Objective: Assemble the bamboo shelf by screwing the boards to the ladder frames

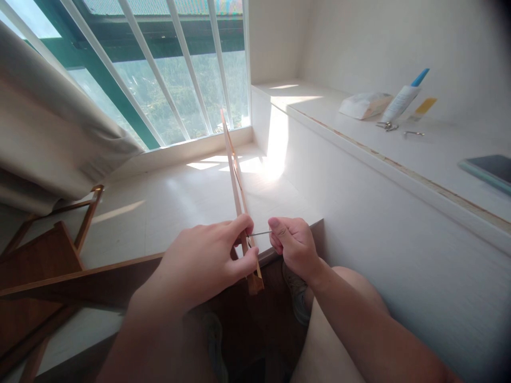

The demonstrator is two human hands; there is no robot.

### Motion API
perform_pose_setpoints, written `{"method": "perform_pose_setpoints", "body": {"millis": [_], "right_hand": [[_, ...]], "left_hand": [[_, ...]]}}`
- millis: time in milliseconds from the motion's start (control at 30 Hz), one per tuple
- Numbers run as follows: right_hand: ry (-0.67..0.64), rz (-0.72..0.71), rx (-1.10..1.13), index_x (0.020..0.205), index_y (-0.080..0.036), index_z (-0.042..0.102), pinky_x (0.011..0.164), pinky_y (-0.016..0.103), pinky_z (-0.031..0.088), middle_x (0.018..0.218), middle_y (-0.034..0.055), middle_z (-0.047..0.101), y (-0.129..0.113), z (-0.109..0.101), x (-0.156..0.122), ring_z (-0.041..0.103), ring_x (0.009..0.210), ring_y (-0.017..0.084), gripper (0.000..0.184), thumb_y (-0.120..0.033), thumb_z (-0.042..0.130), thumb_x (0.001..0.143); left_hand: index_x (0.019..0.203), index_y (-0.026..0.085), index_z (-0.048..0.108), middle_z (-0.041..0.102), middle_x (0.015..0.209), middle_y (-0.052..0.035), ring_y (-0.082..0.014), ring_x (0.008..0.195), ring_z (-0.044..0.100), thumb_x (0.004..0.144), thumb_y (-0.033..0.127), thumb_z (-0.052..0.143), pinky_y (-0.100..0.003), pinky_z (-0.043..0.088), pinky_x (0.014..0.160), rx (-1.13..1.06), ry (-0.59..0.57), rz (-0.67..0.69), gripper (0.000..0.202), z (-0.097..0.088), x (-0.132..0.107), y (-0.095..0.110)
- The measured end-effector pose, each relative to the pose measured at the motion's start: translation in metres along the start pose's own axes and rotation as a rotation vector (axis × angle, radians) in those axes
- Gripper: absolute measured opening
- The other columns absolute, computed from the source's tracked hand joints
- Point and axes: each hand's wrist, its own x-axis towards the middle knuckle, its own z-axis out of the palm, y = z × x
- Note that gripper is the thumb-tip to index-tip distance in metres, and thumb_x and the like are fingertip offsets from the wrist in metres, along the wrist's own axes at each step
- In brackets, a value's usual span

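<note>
My left hand (pixel 211 250) has its thumb and fingers around the near part of a long, narrow wooden piece (pixel 238 197). That piece stretches away toward the window, its near end tilted over the edge of the pale surface. In the closed fingers of my right hand (pixel 293 242) is a thin metal rod (pixel 262 233), its far end reaching to the wooden piece beside my left fingertips. The part of the rod inside my right fist is hidden, and the exact contact point is too small to make out.
A barred window (pixel 171 85) and a curtain (pixel 51 122) lie beyond. Wooden parts (pixel 48 244) lean at left. The raised ledge (pixel 319 114) at right holds a plastic bag (pixel 364 105), a blue-tipped tube (pixel 401 101), small metal pieces (pixel 387 126) and a phone (pixel 491 169).
</note>
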Motion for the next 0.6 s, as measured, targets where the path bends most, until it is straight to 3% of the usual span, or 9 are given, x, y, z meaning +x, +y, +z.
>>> {"method": "perform_pose_setpoints", "body": {"millis": [233, 600], "right_hand": [[-0.029, -0.104, -0.114, 0.057, -0.020, 0.040, 0.051, 0.029, 0.028, 0.051, -0.0041, 0.039, -0.0007, -0.0032, 0.0017, 0.035, 0.049, 0.009, 0.053, -0.045, 0.048, 0.102], [-0.049, -0.439, -0.376, 0.067, -0.020, 0.043, 0.058, 0.030, 0.028, 0.062, -0.0031, 0.038, 0.0037, -0.0091, 0.0040, 0.034, 0.057, 0.011, 0.037, -0.029, 0.050, 0.102]], "left_hand": [[0.104, 0.036, 0.053, 0.065, 0.073, 0.0088, -0.0191, 0.062, 0.057, 0.093, 0.051, 0.046, -0.031, 0.028, 0.056, 0.003, 0.006, 0.000, 0.020, 0.0005, 0.0005, -0.0002], [0.102, 0.035, 0.053, 0.065, 0.074, 0.0087, -0.0184, 0.062, 0.056, 0.093, 0.051, 0.046, -0.030, 0.026, 0.056, -0.001, 0.014, 0.008, 0.020, 0.0009, -0.0019, -0.0003]]}}
